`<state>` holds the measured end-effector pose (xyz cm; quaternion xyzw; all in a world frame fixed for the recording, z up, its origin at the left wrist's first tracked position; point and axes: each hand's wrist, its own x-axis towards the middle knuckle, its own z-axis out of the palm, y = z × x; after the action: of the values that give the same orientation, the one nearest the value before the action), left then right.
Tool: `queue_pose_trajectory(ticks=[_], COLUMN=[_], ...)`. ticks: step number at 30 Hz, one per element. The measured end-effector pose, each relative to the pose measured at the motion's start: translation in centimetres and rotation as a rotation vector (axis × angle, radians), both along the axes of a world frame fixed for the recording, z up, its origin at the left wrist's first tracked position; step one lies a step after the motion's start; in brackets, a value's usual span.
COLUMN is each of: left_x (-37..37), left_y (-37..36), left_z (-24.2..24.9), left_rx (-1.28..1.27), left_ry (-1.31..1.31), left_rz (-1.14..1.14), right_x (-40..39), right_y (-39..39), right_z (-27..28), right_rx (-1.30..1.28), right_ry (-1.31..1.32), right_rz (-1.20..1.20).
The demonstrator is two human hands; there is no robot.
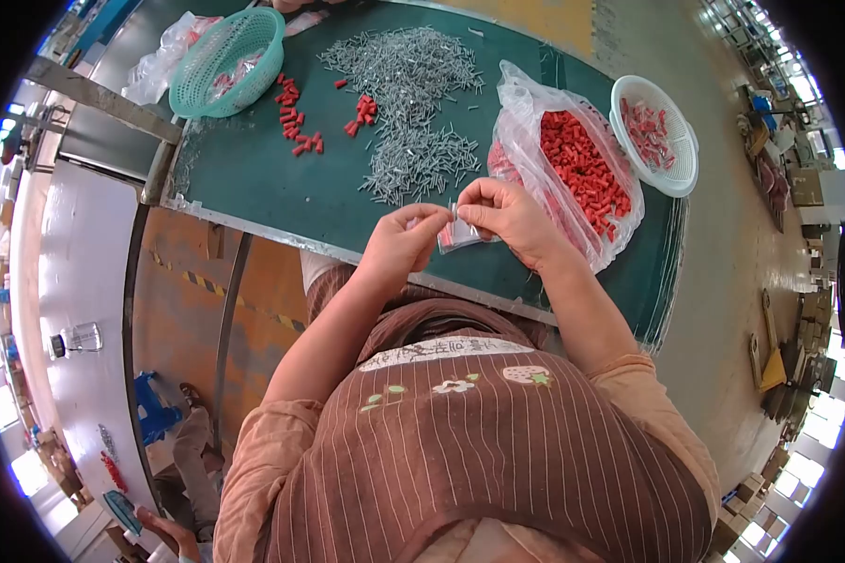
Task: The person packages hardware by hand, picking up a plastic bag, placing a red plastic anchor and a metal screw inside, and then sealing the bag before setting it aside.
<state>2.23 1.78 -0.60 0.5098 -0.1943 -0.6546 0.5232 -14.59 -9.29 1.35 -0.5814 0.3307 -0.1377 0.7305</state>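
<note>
My left hand (404,246) and my right hand (512,221) meet near the table's front edge, fingertips pinched together. Between them they hold a small clear plastic bag (458,236) by its top edge; something red shows inside. Just beyond my hands lies a large pile of grey screws (413,89). To the right, close to my right hand, a big clear plastic sack (521,94) lies open, full of red plastic plugs (577,164). Several loose red plugs (291,117) are scattered left of the screws.
A green mesh basket (188,84) with small packed bags stands at the left back. A white basket (690,155) of filled bags sits at the right edge of the green table (253,188). Another person's hand (160,527) appears at the lower left, beside a white table (84,235).
</note>
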Motion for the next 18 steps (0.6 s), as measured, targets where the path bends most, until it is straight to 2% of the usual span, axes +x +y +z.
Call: queue_pose_trajectory(ticks=[8,11,14,17,18], left_x=[-0.4,-0.7,-0.5,-1.0,-1.3], left_y=[0.0,-0.1,-0.2,-0.4,-0.4], left_z=[0.6,0.3,-0.3,-1.1,-1.3], left_rx=[0.043,0.033,0.026,-0.072,-0.096], left_ry=[-0.075,-0.161,-0.162,-0.349,-0.414], left_rz=[-0.022,0.002,0.043,0.061,0.045], right_x=[-0.2,0.3,0.2,-0.2,-0.1], right_y=[0.0,0.5,0.8,2.6,2.8], right_z=[-0.3,-1.0,0.5,1.4,1.0], right_rx=[-0.099,-0.232,-1.305,-0.930,-0.625], right_ry=[0.032,-0.019,0.232,0.184,0.192], right_rz=[0.026,-0.121,-0.386,-0.203,-0.128])
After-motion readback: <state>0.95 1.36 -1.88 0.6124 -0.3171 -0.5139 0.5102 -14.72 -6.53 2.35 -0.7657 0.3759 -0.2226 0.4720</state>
